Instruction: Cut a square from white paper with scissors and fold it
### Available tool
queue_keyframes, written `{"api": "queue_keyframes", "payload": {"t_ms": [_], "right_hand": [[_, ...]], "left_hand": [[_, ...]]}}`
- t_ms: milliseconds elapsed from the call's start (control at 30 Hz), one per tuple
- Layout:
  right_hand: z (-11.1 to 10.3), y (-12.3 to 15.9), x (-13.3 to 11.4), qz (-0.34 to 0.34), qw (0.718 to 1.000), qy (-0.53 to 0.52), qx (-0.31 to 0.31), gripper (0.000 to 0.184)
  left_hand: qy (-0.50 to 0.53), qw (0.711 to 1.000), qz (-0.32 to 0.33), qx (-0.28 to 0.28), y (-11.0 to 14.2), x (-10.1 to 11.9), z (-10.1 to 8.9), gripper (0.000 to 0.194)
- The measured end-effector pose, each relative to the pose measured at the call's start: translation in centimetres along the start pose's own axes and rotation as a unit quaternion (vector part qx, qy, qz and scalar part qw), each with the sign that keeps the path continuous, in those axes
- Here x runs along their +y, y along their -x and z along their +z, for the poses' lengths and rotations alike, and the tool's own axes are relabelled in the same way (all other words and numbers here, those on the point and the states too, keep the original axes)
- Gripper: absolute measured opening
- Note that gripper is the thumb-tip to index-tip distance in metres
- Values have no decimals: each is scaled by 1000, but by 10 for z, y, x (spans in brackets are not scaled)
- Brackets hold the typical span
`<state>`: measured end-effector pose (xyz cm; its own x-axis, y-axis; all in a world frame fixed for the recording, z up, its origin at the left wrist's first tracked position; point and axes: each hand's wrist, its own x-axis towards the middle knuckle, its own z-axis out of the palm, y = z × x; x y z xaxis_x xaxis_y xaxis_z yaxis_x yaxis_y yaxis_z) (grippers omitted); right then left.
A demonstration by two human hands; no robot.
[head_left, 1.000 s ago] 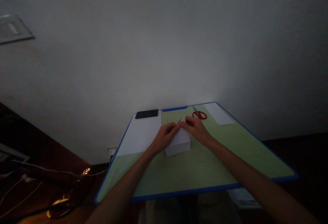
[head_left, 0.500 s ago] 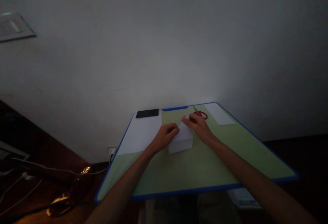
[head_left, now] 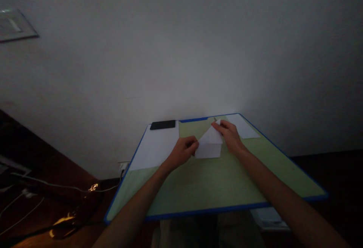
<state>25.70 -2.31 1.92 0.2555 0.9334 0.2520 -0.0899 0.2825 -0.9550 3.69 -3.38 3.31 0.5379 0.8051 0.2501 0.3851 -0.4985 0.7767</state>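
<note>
A folded white paper (head_left: pixel 209 146) with a pointed top lies on the green board with a blue rim (head_left: pixel 215 187). My left hand (head_left: pixel 183 150) rests with curled fingers at the paper's left edge, pinching it. My right hand (head_left: pixel 229 135) presses its fingers on the paper's upper right edge near the point. The red scissors that lay behind the paper are hidden by my right hand.
A white sheet (head_left: pixel 155 146) lies at the board's left, with a black phone (head_left: pixel 162 124) at its far end. Another white sheet (head_left: pixel 243 126) lies at the far right corner. Cables (head_left: pixel 34 199) run over the dark floor at the left. A white wall rises behind.
The folded paper has shifted to the right and turned so its point faces away from me. My right hand moved right with it and now covers the scissors.
</note>
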Motion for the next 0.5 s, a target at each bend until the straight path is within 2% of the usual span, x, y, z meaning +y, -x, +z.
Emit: {"api": "queue_keyframes", "payload": {"t_ms": [300,500], "right_hand": [[3,-3,6,1,999,-33,5,30],[2,-6,3,-6,994,-95,47,29]], "left_hand": [[2,1000,14,12,0,0,-2,29],[10,999,11,37,1,-2,-1,25]]}}
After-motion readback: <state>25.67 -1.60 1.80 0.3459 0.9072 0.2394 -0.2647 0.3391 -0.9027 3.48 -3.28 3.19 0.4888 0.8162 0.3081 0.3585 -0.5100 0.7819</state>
